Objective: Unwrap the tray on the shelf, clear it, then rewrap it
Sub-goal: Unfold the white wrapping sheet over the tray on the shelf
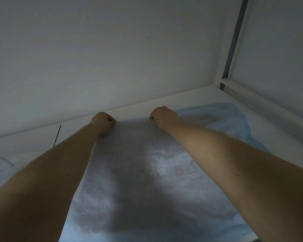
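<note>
A pale blue wrap sheet [135,154] lies spread across the white shelf [191,95] and covers a flat shape beneath it; the tray itself is hidden under the sheet. Both arms reach far in over it. My left hand [104,121] is curled at the sheet's far edge on the left, fingers closed on the fabric. My right hand [162,116] is curled on the same far edge a little to the right, gripping the fabric. A brighter blue part of the wrap [234,112] bunches at the back right.
The white back wall [112,58] rises just behind the hands. A white side panel with a grey metal upright [234,39] closes the right. A thin grey rod [57,136] and a clear curved item [2,162] lie on the left of the shelf.
</note>
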Demonstrator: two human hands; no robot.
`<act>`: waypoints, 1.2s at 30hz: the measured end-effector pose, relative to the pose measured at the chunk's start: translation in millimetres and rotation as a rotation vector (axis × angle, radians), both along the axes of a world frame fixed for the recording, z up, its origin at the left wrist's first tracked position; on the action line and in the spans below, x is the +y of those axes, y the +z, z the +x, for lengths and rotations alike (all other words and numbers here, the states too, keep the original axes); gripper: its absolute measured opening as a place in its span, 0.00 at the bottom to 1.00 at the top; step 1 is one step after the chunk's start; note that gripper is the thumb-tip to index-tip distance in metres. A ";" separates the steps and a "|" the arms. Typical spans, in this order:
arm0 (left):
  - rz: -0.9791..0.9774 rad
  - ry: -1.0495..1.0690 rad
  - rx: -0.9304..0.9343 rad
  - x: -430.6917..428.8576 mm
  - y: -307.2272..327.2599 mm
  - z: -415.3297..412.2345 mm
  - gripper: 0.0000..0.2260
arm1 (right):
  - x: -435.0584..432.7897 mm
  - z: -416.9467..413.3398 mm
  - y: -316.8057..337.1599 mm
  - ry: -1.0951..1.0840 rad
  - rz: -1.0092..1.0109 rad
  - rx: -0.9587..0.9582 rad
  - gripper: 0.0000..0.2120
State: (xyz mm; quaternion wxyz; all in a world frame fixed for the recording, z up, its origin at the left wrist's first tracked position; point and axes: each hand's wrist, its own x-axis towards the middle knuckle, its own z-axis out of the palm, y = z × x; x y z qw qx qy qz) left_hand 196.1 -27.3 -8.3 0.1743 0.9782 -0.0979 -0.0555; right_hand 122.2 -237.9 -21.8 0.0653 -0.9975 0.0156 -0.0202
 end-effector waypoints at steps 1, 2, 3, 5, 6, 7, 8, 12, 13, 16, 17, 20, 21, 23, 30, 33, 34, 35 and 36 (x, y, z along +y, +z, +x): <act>-0.031 0.007 -0.017 1.0 0.6 -0.4 0.09 | 0.7 0.7 -0.7 -0.015 0.018 -0.007 0.17; -0.049 0.011 -0.026 1.3 0.9 -0.6 0.08 | 1.5 1.8 -1.3 -0.027 0.031 -0.019 0.17; -0.051 0.007 -0.035 1.4 1.4 -0.9 0.07 | 2.6 2.7 -1.6 -0.038 0.034 -0.039 0.16; -0.020 -0.015 -0.056 0.7 1.4 -1.2 0.09 | 5.8 4.7 -1.5 -0.066 0.021 -0.085 0.15; -0.004 -0.021 -0.078 -0.8 0.8 -2.1 0.11 | 7.2 6.0 -0.8 -0.080 0.014 -0.099 0.15; 0.004 -0.022 -0.107 -2.4 0.4 -3.3 0.13 | 8.9 7.4 -0.1 -0.092 0.024 -0.092 0.16; 0.007 -0.015 -0.136 -4.5 1.0 -5.2 0.14 | 11.2 8.9 0.3 -0.102 0.045 -0.067 0.16; 0.013 0.011 -0.247 -9.5 7.8 -8.9 0.14 | 18.3 10.8 4.1 -0.131 0.129 0.008 0.15; -0.015 -0.002 -0.272 -8.6 9.5 -9.2 0.14 | 18.8 10.6 5.5 -0.134 0.128 0.012 0.15; -0.098 -0.013 -0.325 -2.6 14.3 -12.7 0.13 | 19.3 11.3 10.9 -0.132 0.095 -0.006 0.15; -0.118 -0.001 -0.327 -1.0 16.0 -14.4 0.13 | 19.1 12.1 13.1 -0.129 0.091 -0.017 0.15; -0.171 0.086 -0.278 3.5 21.3 -17.6 0.16 | 19.6 14.2 19.4 -0.097 0.098 -0.045 0.13; -0.186 0.115 -0.257 5.7 21.9 -15.2 0.17 | 20.0 13.7 22.0 -0.084 0.122 -0.044 0.13; -0.160 0.127 -0.189 10.2 20.3 -7.6 0.13 | 19.9 11.1 26.6 -0.063 0.223 -0.028 0.12; -0.005 -0.043 0.039 5.1 4.0 -5.3 0.14 | 17.2 9.8 26.8 -0.034 0.404 0.082 0.12; -0.048 -0.010 -0.066 7.5 6.8 -6.3 0.11 | 19.7 8.6 26.0 0.016 0.301 0.103 0.22; -0.052 0.000 -0.094 8.8 7.7 -6.0 0.11 | 20.1 9.1 25.6 0.029 0.303 0.095 0.19; -0.048 0.010 -0.119 10.0 8.1 -5.9 0.11 | 21.4 9.1 25.7 0.033 0.306 0.093 0.15; -0.042 0.021 -0.144 10.7 8.3 -6.1 0.11 | 22.7 10.2 24.6 0.037 0.308 0.094 0.12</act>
